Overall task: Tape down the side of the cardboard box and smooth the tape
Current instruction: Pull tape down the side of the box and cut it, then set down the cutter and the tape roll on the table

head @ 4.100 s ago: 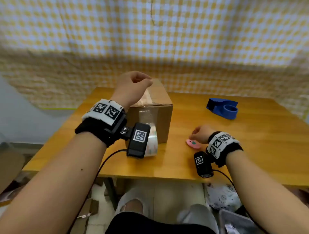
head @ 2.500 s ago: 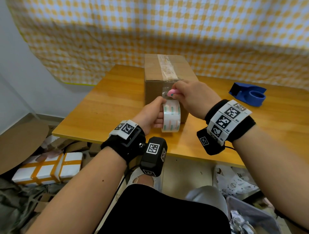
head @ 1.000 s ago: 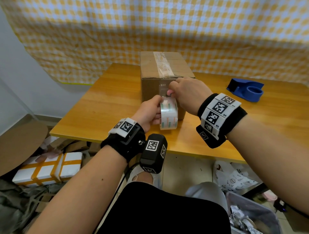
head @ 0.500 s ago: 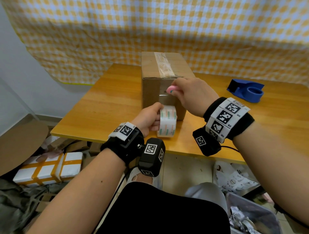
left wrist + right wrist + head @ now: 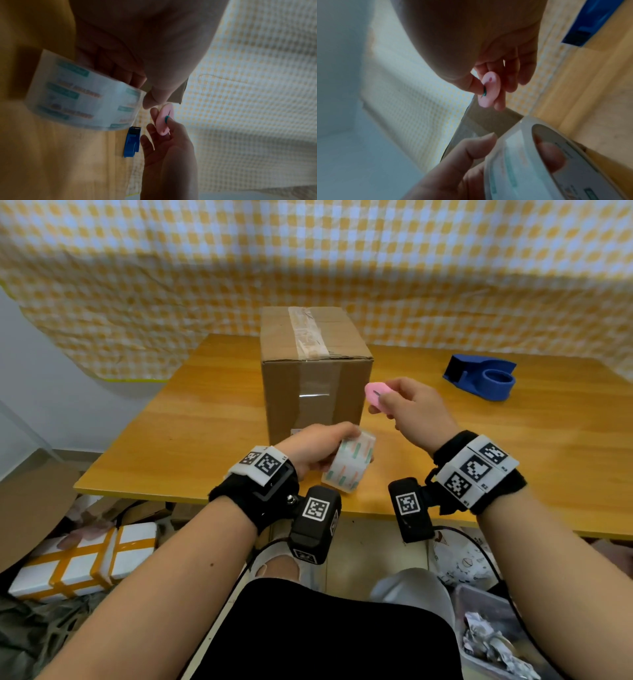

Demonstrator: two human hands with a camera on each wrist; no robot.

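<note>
A brown cardboard box (image 5: 315,371) stands on the wooden table (image 5: 205,422). A clear tape strip (image 5: 315,392) runs over its top and down the near side, ending at a cut edge partway down. My left hand (image 5: 318,446) grips the tape roll (image 5: 349,465) just in front of the box's base, fingers inside its core (image 5: 547,155). My right hand (image 5: 411,412) pinches a small pink cutter (image 5: 375,393) to the right of the box; the cutter (image 5: 164,120) shows a teal slider under the thumb. The roll (image 5: 82,98) is free of the box.
A blue tape dispenser (image 5: 483,376) sits at the back right of the table. A yellow checked cloth (image 5: 342,261) hangs behind. On the floor to the left lie a white parcel with orange tape (image 5: 82,559) and cardboard scraps; a bin of paper waste (image 5: 496,638) stands at lower right.
The tape is now cut from the roll. My right hand has drawn the pink cutter away to the right of the box. My left hand has lowered the roll toward me.
</note>
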